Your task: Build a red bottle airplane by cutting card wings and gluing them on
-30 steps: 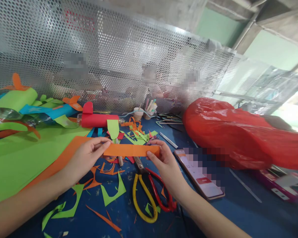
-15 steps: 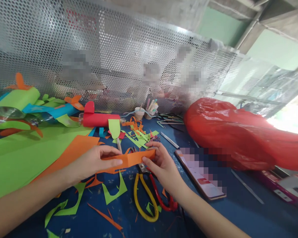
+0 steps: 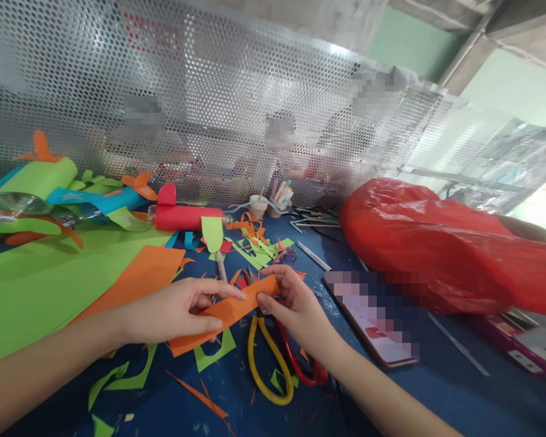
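Between my hands, above the blue table, is an orange paper strip, slanting up to the right. My left hand grips it near its lower left end, thumb on the near face and a finger along the upper edge. With thumb and fingers, my right hand pinches the upper right end. Beneath the strip lie scissors with one yellow and one red handle, their blades partly covered by the strip and my right hand. Green paper offcuts are scattered just below.
Orange paper and green sheets lie at the left. Behind them are a red paper-wrapped bottle and other paper-covered bottles. A phone and a red plastic bag are on the right. A perforated metal screen stands behind.
The orange strip has gone from folded and nearly level to opened out and slanting, its left end lower. My left hand has shifted along it.
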Tool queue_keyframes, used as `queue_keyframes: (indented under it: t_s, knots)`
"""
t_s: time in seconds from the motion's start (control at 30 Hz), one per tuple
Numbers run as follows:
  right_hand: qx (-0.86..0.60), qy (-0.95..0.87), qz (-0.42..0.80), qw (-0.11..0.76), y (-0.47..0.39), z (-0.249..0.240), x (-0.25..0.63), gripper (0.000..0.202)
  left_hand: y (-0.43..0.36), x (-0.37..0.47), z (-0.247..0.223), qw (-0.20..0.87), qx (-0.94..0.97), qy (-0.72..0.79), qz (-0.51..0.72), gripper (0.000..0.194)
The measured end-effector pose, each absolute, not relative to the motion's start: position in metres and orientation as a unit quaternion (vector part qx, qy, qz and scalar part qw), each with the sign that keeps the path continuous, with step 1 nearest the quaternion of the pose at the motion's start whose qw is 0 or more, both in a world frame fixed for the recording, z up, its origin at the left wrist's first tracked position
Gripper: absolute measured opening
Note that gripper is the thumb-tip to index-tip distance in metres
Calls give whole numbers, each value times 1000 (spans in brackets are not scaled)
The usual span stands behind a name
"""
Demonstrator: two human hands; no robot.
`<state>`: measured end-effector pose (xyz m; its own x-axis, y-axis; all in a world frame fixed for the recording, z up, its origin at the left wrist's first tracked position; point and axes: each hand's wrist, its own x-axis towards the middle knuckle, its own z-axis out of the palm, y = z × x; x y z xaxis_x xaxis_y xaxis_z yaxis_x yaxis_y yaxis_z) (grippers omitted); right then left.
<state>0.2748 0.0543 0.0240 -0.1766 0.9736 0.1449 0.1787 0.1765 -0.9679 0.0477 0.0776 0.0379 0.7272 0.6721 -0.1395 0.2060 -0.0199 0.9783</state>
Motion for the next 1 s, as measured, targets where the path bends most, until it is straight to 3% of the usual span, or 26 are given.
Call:
queue_keyframes:
  t_s: [0.1,0.17,0.23,0.33,0.43,0.57,0.73,0.83,1.0]
  knots:
    - [-486,-663,386,418,53,28,278,31,82,45,36,621,694,331,149,50]
    - [-544,-701,284,363,50,33,283,29,85,43,37,621,695,333,144,54]
    - [-618,-733,158,236,47,40,288,20,87,41,39,623,689,337,154,56]
    - [-677,-734,46,23,43,47,291,34,90,38,44,607,692,352,169,62]
    - [-677,-733,29,-57,37,52,287,43,95,35,48,589,696,367,186,65]
    - [-663,-743,49,-84,28,53,279,49,103,29,48,603,675,367,215,68]
    - [-631,-767,97,-63,23,51,281,31,112,22,44,578,679,379,248,66]
    - [-637,-755,156,4,30,54,287,28,117,19,43,577,677,378,258,66]
    - [-587,-739,289,159,44,57,294,38,124,14,45,542,674,403,299,70]
